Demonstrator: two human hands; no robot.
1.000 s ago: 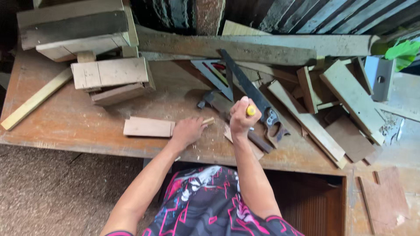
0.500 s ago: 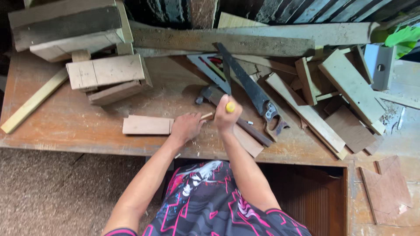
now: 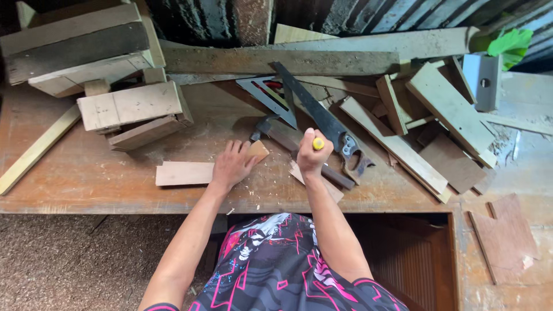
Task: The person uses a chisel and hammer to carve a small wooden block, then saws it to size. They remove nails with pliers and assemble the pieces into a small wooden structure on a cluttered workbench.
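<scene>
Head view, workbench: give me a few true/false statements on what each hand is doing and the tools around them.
1. The left hand lies flat on a thin wooden piece. True.
2. The right hand is open and empty. False: its fingers are closed round a yellow-handled tool.
3. A handsaw lies on the bench beyond the right hand. True.
4. The metal triangular square sits on the floor. False: it lies on the workbench, beside the saw blade.
5. Both hands grip the saw. False: neither touches it.
</scene>
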